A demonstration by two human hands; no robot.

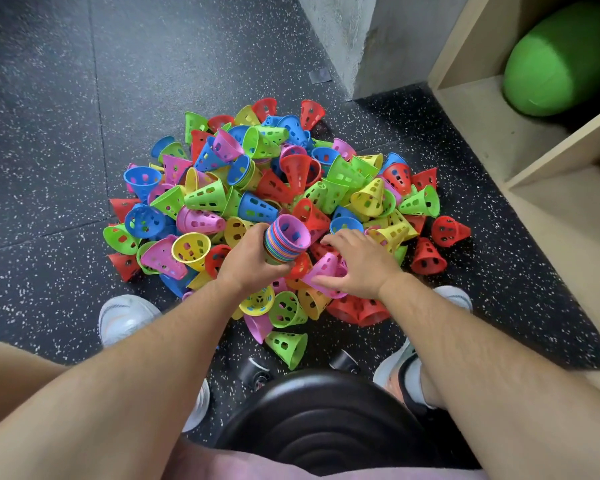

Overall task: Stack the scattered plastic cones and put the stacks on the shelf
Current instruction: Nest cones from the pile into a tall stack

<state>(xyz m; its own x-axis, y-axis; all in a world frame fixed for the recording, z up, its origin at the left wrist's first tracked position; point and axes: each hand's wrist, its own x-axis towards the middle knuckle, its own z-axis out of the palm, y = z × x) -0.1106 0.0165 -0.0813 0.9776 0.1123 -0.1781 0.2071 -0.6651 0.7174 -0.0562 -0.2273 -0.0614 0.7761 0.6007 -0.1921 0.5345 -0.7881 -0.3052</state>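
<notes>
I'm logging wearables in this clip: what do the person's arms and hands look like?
The left forearm and right forearm are bare and hairy, no sleeve in view. The left hand and right hand are ungloved; no watch, band or ring shows.

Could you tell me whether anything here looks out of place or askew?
Yes: the loose cones lie in a jumbled heap on the floor, tipped every way. Only the stack in the left grip is nested; the right grip holds a pink cone. Nothing looks broken.
</notes>
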